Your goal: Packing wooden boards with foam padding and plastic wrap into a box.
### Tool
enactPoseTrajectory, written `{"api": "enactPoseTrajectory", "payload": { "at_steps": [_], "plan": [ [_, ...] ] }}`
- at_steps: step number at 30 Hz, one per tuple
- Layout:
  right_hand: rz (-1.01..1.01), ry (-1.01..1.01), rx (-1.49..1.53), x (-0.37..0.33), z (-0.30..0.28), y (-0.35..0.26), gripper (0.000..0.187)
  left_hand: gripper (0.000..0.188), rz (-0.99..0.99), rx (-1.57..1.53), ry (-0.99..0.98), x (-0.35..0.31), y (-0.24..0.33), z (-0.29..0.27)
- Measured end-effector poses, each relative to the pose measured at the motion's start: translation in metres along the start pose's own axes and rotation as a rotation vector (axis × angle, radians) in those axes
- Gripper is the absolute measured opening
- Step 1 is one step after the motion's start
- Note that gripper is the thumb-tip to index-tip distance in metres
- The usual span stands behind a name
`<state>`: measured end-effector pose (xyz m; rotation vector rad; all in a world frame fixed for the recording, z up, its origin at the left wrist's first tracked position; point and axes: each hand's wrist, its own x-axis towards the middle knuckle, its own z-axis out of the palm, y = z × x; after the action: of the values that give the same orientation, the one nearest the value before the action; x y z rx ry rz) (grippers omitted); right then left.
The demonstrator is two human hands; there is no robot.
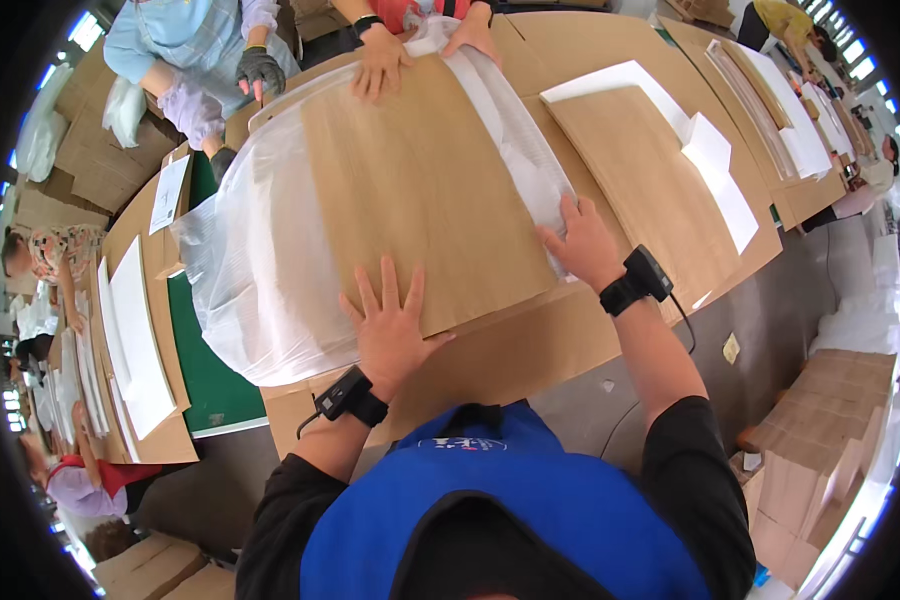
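A brown wood-look panel [420, 190] lies flat in front of me on a sheet of translucent white foam wrap [255, 250]. My left hand [388, 325] rests flat on the panel's near left part, fingers spread. At the near right corner, my right hand [582, 240] touches the wrap [515, 125] along the panel's right edge, its fingers apart. Across the table a co-worker's two hands [380, 62] press on the panel's far end and the wrap there. Beneath lies flat brown cardboard [470, 345].
To the right, another brown panel [650, 170] lies with white foam strips [720, 185] on cardboard. A gloved co-worker [260, 72] stands at the far left. White boards [135, 340] lie on the left beside a green table surface [205, 350]. Stacked cartons [820, 420] stand at right.
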<state>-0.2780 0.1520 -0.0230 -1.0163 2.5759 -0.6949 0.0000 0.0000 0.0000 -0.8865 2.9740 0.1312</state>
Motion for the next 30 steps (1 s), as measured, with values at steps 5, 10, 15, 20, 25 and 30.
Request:
{"api": "enactPoseTrajectory", "payload": {
  "at_steps": [5,10,15,20,25,30],
  "plan": [
    [-0.236,0.173,-0.224,0.028,0.001,0.046,0.07,0.102,0.16,-0.209,0.146,0.019,-0.013,0.036],
    [-0.253,0.435,-0.423,-0.025,-0.002,-0.028,0.065,0.092,-0.759,-0.383,0.848,-0.083,-0.147,0.039],
    [-0.741,-0.396,0.467,-0.07,0.058,-0.145,0.031,0.063,-0.902,-1.318,0.903,-0.065,-0.186,0.035],
    [-1.105,-0.851,0.318,-0.13,0.104,-0.234,0.026,0.031,-0.243,-1.762,0.436,-0.007,-0.139,-0.049],
    [-0.64,-0.602,0.785,-0.099,0.161,-0.257,0.044,0.031,0.773,-0.658,0.178,0.032,-0.036,-0.1],
    [-0.351,-0.141,-0.348,0.003,0.087,-0.182,0.059,0.042,0.567,-1.064,0.192,0.038,-0.07,-0.119]
  ]
}}
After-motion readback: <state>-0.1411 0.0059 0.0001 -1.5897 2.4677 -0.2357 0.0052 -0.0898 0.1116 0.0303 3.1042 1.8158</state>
